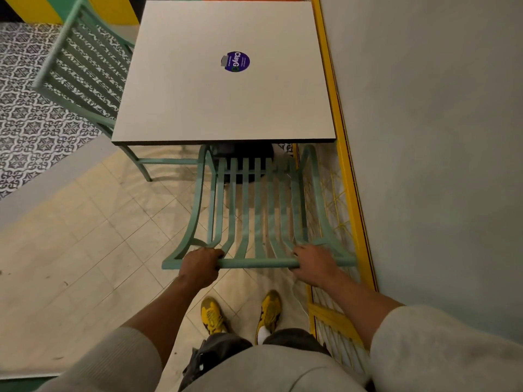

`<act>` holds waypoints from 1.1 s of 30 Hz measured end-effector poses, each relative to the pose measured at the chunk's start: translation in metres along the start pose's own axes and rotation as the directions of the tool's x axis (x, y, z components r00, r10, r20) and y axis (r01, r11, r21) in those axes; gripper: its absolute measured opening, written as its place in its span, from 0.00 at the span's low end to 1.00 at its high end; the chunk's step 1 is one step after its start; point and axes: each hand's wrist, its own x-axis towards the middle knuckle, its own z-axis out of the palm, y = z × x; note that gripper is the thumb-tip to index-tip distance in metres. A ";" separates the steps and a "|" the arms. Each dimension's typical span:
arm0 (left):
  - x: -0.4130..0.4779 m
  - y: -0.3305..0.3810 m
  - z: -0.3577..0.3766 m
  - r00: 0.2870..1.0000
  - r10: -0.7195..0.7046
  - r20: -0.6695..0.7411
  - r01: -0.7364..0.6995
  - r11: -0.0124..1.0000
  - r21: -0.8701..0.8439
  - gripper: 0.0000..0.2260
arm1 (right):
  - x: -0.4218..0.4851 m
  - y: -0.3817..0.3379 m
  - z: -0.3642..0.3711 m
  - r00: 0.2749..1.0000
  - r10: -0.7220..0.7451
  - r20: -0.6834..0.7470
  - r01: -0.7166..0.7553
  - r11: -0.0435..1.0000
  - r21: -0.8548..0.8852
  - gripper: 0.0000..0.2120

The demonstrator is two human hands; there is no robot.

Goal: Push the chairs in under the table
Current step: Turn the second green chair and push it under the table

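With your 2 hands, left hand (201, 264) and right hand (313, 263), clamped on the near chair (256, 210), push straight or it may scrape the yellow rail (343, 154) beside the counter (226, 94).

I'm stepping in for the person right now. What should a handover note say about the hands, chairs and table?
Left hand: closed grip on the top rail of the near chair.
Right hand: closed grip on the same rail.
Near chair: seat seems mostly under the table, backrest leaning toward the person.
Second chair: at the table's left side, looks tucked in.
Left: check the near chair is fully in, then let go.
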 end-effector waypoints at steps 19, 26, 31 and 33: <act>-0.002 0.014 0.003 1.000 0.013 -0.015 -0.011 0.996 0.087 0.15 | -0.010 0.010 -0.002 0.999 0.044 0.007 -0.043 0.997 -0.060 0.20; -0.006 0.015 0.006 0.999 -0.003 -0.033 0.007 0.994 0.105 0.16 | -0.007 0.008 -0.006 0.996 0.034 0.079 -0.023 0.991 -0.133 0.15; -0.007 0.023 0.005 1.000 0.015 -0.023 -0.012 0.994 0.105 0.16 | -0.007 0.015 -0.010 0.995 0.031 0.097 -0.016 0.989 -0.148 0.14; -0.007 0.030 0.005 1.000 0.020 -0.023 -0.017 0.993 0.117 0.16 | -0.008 0.018 -0.011 0.995 0.048 0.088 -0.033 0.986 -0.163 0.13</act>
